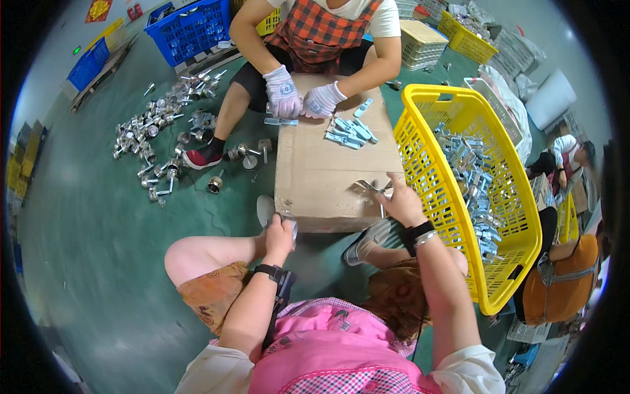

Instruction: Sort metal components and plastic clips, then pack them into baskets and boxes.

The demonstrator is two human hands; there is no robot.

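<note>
My right hand (pixel 405 205) is at the near right part of a cardboard box (pixel 315 174), its thumb and fingers around a small silver metal piece (pixel 371 187) with curved arms. The exact kind of that piece is unclear. Beside the box's near left corner, my left hand (pixel 280 235) is closed with its fingers pressed together; what it may hold is hidden. Farther up the box lies a small pile of light-blue metal clips (pixel 351 133). Across from me, a co-worker's gloved hands (pixel 303 100) work at the box's far edge, next to another clip (pixel 281 122).
A yellow basket (pixel 420 141) with many metal clips stands right of the box. Silver metal fittings (pixel 152 125) lie scattered on the green floor at left. Blue crates (pixel 187 33) stand behind them. Another person (pixel 569 161) sits at far right.
</note>
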